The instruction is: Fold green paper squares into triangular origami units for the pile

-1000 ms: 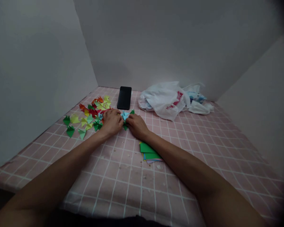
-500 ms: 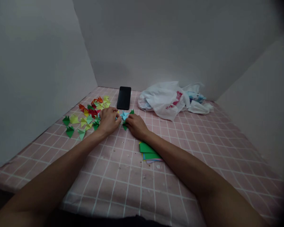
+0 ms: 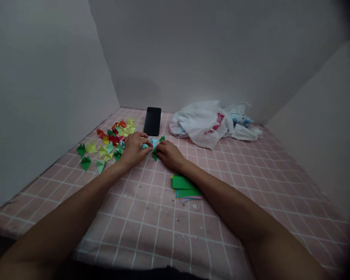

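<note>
1. I count many folded triangular paper units (image 3: 113,140) heaped left of my hands; a stack of unfolded origami paper (image 3: 183,186) lies nearer me.
2. My left hand (image 3: 134,149) and right hand (image 3: 169,154) are nearly closed, both pinching a light-blue paper unit (image 3: 154,142) between them, just above the pink grid cloth (image 3: 221,217).

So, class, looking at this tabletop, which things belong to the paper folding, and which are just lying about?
Part of the work: left hand, right hand, blue and green folded paper pieces, folded paper triangles, stack of coloured paper sheets.

Just lying about: black smartphone, white plastic bag.
</note>
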Available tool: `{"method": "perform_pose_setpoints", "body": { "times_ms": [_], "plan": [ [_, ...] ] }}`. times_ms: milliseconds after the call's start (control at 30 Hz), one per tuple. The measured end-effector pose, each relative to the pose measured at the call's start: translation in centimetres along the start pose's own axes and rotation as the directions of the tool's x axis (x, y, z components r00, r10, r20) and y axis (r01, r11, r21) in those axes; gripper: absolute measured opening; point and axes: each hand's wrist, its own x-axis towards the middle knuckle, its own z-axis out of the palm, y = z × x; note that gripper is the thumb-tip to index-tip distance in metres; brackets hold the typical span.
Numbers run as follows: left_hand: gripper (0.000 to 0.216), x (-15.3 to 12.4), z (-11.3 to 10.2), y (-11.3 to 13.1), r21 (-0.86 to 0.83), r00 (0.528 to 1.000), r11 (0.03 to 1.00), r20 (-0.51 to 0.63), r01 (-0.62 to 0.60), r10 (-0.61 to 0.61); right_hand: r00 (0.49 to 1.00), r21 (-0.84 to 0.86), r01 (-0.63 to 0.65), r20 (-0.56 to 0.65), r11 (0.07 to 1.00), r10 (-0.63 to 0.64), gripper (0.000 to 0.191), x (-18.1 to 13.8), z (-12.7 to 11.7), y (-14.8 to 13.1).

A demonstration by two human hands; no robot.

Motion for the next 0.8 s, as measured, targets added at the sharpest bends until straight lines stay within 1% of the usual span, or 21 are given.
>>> {"method": "perform_pose_setpoints", "body": {
  "times_ms": [100, 367, 567, 800],
  "plan": [
    [0.006, -0.1, 0.3, 0.1, -0.024, 0.999, 0.999, 0.019, -0.03, 0.031, 1.0, 0.0, -0.006, -0.001, 1.0, 0.006, 0.017, 0.0, 0.2, 0.0],
    [0.006, -0.3, 1.0, -0.2, 0.047, 0.999, 0.999, 0.042, -0.008, 0.006, 1.0, 0.001, -0.019, 0.001, 1.0, 0.019, 0.016, 0.2, 0.3, -0.1],
    [0.008, -0.2, 0.7, 0.0, 0.065, 1.0, 0.998, 0.012, 0.014, -0.014, 1.0, 0.022, -0.019, -0.003, 1.0, 0.02, 0.015, 0.2, 0.4, -0.1],
    [0.01, -0.2, -0.4, 0.4, 0.046, 0.993, 0.996, -0.1, 0.07, -0.065, 0.999, 0.086, -0.034, -0.002, 0.996, 0.034, 0.012, 0.1, -0.4, -0.3]
  ]
}}
